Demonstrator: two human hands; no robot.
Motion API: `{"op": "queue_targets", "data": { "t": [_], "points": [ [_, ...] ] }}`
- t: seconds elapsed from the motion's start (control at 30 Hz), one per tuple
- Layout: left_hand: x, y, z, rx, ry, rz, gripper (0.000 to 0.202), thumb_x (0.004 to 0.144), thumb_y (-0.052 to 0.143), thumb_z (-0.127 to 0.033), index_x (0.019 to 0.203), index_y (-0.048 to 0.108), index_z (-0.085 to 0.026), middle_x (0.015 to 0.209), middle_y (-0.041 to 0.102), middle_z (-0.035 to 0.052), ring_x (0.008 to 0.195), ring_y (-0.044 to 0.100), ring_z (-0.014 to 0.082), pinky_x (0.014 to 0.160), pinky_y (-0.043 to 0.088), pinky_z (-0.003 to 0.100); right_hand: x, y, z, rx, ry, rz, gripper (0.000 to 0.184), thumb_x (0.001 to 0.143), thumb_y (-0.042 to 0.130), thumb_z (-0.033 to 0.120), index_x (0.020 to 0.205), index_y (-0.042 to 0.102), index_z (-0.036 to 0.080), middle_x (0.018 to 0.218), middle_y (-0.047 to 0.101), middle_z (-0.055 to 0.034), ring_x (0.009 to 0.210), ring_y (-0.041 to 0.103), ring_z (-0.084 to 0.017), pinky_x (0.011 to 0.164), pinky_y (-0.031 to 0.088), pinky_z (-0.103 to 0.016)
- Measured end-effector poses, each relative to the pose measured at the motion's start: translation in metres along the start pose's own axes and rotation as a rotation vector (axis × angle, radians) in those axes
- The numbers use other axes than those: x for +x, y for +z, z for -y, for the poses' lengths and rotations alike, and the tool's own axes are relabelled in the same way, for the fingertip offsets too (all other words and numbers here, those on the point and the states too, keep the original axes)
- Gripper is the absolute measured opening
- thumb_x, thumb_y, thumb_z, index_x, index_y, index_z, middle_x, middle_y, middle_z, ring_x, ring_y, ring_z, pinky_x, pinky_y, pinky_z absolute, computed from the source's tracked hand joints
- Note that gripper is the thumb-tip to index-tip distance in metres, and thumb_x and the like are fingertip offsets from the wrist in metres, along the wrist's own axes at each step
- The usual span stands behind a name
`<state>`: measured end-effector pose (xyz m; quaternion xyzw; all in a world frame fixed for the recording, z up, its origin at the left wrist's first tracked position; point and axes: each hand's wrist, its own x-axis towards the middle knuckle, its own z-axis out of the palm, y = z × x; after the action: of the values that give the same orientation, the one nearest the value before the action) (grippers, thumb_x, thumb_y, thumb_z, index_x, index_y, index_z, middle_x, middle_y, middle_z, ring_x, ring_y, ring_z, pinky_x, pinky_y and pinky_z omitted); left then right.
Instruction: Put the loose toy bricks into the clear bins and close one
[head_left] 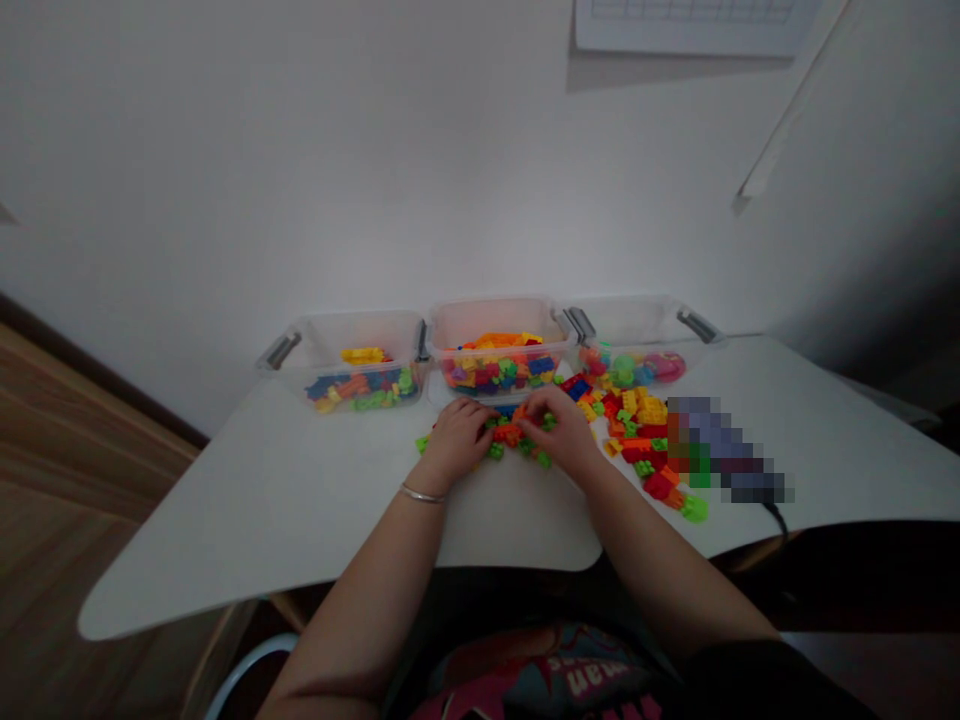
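Both my hands are over a small group of toy building bricks [508,435], red, orange, green and blue, near the middle of the table. My left hand [454,438], with a silver bangle at the wrist, curls its fingers down at the left side of these bricks. What lies under its fingertips is hidden. On the other side my right hand [562,428] has thumb and fingers closed around an orange building brick [520,412]. Some green bricks [543,458] lie just below its fingers, and a light green one [421,443] sticks out left of my left hand.
Three clear plastic boxes with bricks stand along the wall: left box [360,328], middle box [491,312], right box [630,318]. Loose bricks [637,410] spread over the white table [315,510] at right, beside a pixelated object [724,450] with a black cable [777,518].
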<state>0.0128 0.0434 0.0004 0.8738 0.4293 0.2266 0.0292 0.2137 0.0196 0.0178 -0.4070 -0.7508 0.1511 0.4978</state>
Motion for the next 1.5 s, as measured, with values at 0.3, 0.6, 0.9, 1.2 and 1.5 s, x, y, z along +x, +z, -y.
{"op": "queue_targets", "data": {
  "t": [0.3, 0.6, 0.9, 1.2, 1.5],
  "points": [
    [0.000, -0.002, -0.002, -0.016, -0.001, -0.013, 0.028, 0.085, 0.055, -0.022, 0.111, 0.067, -0.020, 0.104, 0.069, 0.0068, 0.104, 0.056, 0.0230, 0.099, 0.044, 0.042, 0.081, -0.039, -0.011, -0.012, 0.162, -0.336, 0.020, 0.078, 0.063, 0.035, 0.076, 0.048, 0.022, 0.084, 0.060, -0.0024, 0.072, 0.058, -0.015, 0.069, 0.051, -0.031],
    [0.001, -0.001, 0.000, -0.018, -0.003, -0.015, 0.029, 0.084, 0.056, -0.021, 0.110, 0.068, -0.020, 0.104, 0.069, 0.0065, 0.104, 0.056, 0.0226, 0.100, 0.044, 0.041, 0.126, -0.033, -0.024, -0.380, 0.161, -0.165, 0.014, 0.077, 0.066, 0.030, 0.073, 0.056, 0.020, 0.076, 0.060, -0.0011, 0.065, 0.055, -0.014, 0.070, 0.047, -0.032],
    [0.000, -0.001, -0.002, -0.018, -0.011, -0.005, 0.029, 0.084, 0.056, -0.020, 0.111, 0.067, -0.020, 0.104, 0.068, 0.0064, 0.105, 0.055, 0.0225, 0.099, 0.043, 0.041, 0.128, -0.034, -0.027, -0.453, 0.255, -0.027, 0.009, 0.079, 0.065, 0.028, 0.076, 0.066, 0.020, 0.078, 0.067, -0.0045, 0.074, 0.062, -0.019, 0.077, 0.048, -0.036],
    [0.001, -0.001, -0.002, -0.005, -0.005, 0.005, 0.028, 0.085, 0.055, -0.020, 0.110, 0.067, -0.018, 0.105, 0.068, 0.0072, 0.105, 0.055, 0.0229, 0.099, 0.043, 0.041, 0.069, -0.025, -0.006, -0.227, -0.093, -0.377, 0.018, 0.085, 0.057, 0.030, 0.099, 0.062, 0.020, 0.098, 0.067, -0.0072, 0.092, 0.061, -0.022, 0.088, 0.047, -0.041],
    [0.000, 0.001, -0.002, 0.006, 0.003, -0.009, 0.028, 0.084, 0.057, -0.020, 0.110, 0.067, -0.017, 0.102, 0.068, 0.0073, 0.102, 0.055, 0.0226, 0.099, 0.043, 0.040, 0.002, 0.000, -0.008, -0.419, -0.123, 0.071, 0.013, 0.082, 0.063, 0.023, 0.093, 0.069, 0.022, 0.101, 0.070, -0.0070, 0.098, 0.060, -0.025, 0.091, 0.046, -0.042]
  ]
}}
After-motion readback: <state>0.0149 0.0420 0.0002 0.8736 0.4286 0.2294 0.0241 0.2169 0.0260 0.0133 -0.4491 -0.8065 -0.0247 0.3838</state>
